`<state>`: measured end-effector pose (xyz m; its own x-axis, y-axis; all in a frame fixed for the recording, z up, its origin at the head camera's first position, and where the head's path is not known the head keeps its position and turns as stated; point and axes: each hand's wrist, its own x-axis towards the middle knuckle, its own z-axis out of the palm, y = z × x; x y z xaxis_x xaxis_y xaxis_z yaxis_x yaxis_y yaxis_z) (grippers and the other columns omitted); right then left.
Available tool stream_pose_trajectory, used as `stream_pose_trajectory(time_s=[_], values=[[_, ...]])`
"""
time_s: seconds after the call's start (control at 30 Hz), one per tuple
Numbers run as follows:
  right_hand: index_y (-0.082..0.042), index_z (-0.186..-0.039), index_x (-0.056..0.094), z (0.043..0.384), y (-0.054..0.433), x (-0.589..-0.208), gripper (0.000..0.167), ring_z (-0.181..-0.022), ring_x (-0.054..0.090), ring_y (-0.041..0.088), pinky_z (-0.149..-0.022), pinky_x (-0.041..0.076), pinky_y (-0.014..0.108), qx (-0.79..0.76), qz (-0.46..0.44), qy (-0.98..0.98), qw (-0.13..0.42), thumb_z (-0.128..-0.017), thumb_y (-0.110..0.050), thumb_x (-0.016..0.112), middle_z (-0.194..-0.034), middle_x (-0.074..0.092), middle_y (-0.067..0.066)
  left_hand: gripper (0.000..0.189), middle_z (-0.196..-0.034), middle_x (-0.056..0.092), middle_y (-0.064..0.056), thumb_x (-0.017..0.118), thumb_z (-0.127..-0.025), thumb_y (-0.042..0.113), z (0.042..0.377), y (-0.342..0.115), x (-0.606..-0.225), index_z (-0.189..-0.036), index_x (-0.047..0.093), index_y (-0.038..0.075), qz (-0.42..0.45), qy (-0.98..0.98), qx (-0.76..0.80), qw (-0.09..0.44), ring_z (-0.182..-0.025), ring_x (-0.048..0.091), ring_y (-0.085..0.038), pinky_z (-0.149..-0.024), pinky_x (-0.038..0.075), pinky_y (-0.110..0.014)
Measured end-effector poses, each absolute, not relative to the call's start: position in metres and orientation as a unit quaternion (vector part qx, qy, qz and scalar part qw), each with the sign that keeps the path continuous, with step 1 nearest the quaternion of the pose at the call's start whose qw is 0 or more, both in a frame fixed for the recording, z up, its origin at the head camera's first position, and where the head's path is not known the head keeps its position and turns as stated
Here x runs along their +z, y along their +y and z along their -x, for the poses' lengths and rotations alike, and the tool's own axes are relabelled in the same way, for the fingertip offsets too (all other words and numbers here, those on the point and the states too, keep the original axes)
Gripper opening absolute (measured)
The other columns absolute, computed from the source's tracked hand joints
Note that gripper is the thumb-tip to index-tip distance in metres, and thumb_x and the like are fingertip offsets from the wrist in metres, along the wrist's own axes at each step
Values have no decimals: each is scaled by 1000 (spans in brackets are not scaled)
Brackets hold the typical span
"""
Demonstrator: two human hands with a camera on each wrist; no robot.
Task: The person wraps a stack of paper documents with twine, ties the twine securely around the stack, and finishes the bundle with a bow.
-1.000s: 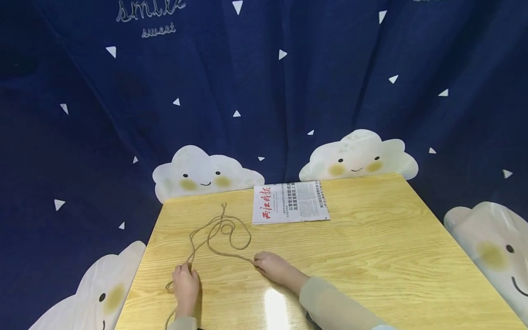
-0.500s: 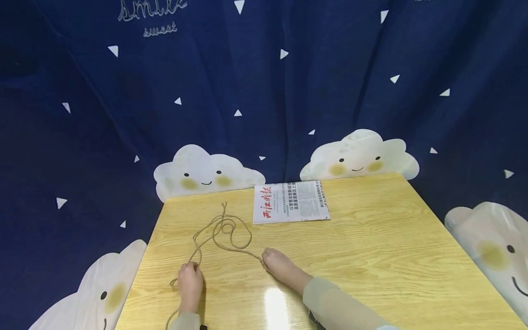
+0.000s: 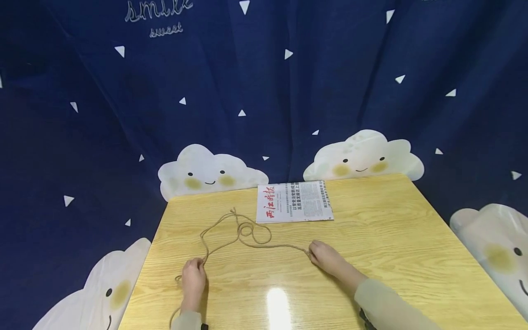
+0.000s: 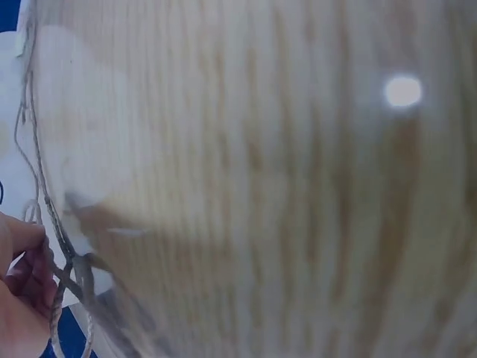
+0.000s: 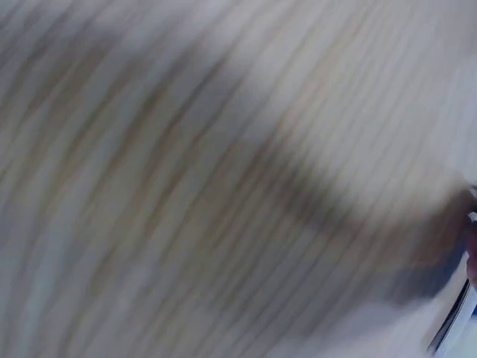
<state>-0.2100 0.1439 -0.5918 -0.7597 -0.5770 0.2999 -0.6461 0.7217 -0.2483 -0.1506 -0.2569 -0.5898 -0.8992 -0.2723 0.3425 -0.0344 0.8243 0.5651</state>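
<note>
A thin brown cord [image 3: 268,246] lies in loose loops on the wooden table, with a small ring-shaped coil near its middle and a knotted tip at the far side. At the left, my left hand [image 3: 194,279] pinches strands of it between thumb and fingers; a short bend and a trailing length show beside the wrist. In the left wrist view that hand [image 4: 22,291] sits at the lower left edge with the cord [image 4: 57,231] running past the fingers. My right hand [image 3: 326,257] grips the cord's other end, further right. Only a sliver of fingers [image 5: 472,257] shows in the right wrist view.
A folded newspaper [image 3: 294,201] lies at the table's back edge, beyond the cord. The wooden table [image 3: 392,229] extends to the right of it. Behind hangs a dark blue curtain [image 3: 264,82] with white triangles and smiling clouds.
My right hand has moved to the right with the cord end, drawing that strand out nearly straight. The loops have shifted right and narrowed. My left hand has moved slightly right.
</note>
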Motion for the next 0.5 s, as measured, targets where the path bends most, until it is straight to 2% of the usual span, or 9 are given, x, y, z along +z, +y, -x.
stream_pose_trajectory(time_s=[0.27, 0.5], values=[[-6, -77, 57, 213, 224, -590, 8, -60, 42, 6, -50, 42, 20, 242, -217, -945, 20, -82, -5, 62, -71, 46, -4, 9, -84, 57, -21, 58, -79, -11, 155, -255, -590, -88, 61, -11, -81, -934, -287, 198, -79, 57, -36, -69, 51, -43], [1, -79, 57, 201, 286, -590, 6, -62, 47, 12, -51, 46, 23, 252, -133, -958, 16, -83, -2, 61, -75, 50, 4, 9, -86, 58, -21, 58, -80, -10, 154, -257, -592, -89, 61, -10, -90, -936, -285, 185, -82, 57, -36, -71, 51, -44]])
